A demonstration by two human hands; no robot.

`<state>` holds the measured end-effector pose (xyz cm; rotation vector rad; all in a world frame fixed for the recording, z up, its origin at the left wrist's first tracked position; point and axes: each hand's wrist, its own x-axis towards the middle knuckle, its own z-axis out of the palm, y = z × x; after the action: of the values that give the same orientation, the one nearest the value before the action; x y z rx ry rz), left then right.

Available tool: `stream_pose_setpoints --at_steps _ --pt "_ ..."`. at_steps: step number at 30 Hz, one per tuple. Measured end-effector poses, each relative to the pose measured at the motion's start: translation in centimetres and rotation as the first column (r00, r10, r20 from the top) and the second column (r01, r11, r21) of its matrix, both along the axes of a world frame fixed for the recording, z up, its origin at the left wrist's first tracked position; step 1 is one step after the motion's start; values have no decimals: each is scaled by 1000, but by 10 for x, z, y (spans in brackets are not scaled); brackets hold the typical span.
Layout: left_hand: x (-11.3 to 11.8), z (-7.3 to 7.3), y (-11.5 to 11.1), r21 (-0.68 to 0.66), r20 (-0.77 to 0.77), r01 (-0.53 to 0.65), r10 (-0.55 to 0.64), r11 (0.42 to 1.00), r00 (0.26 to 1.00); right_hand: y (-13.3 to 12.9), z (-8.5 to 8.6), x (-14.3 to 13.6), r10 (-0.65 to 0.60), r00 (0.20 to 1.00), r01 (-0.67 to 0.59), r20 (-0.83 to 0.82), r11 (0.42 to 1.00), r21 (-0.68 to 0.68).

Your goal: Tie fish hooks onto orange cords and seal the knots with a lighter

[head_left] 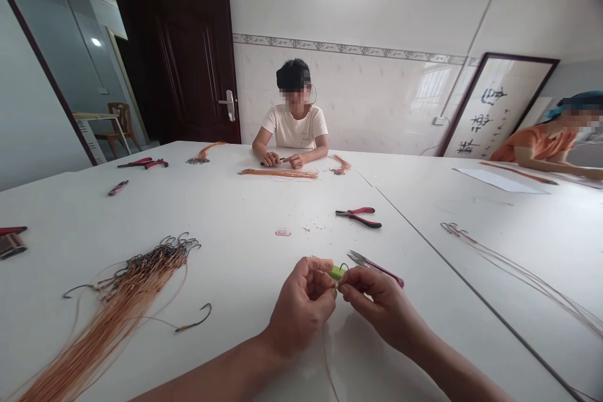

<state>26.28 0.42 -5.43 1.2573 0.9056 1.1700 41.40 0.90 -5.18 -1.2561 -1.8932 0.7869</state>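
Observation:
Close together near the front of the table, my two hands meet fingertip to fingertip. The fingers of my left hand (301,304) are curled in a pinch beside a small bright-green object (336,272), whose kind I cannot make out; what they grip is partly hidden. My right hand (384,298) pinches a dark fish hook (345,266), its bend showing above the fingertips. A thin line (325,358) trails down from under the hands. Just behind my right hand lie thread snips (379,267) with dark reddish handles.
To the left lies a bundle of hooks (155,260) on orange lines, with one loose hook (195,319). Red-handled pliers (360,216) lie ahead; more hooked lines (509,264) are right. Two people sit at the white table, one opposite (294,129), one far right (541,144).

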Motion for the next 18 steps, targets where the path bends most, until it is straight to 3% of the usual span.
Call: stream_pose_setpoints --at_steps 3,9,14,18 --pt "-1 0 1 -6 8 3 -3 1000 1000 4 5 5 -51 997 46 54 995 85" --pt "-3 -2 6 -89 49 -163 167 983 985 24 1 33 -348 936 337 43 927 164" --pt "-3 0 6 -129 70 -194 204 972 976 32 -16 41 -357 876 270 324 920 282" --pt "-4 0 4 -99 59 -186 192 978 980 32 -23 40 -423 767 332 483 905 265"
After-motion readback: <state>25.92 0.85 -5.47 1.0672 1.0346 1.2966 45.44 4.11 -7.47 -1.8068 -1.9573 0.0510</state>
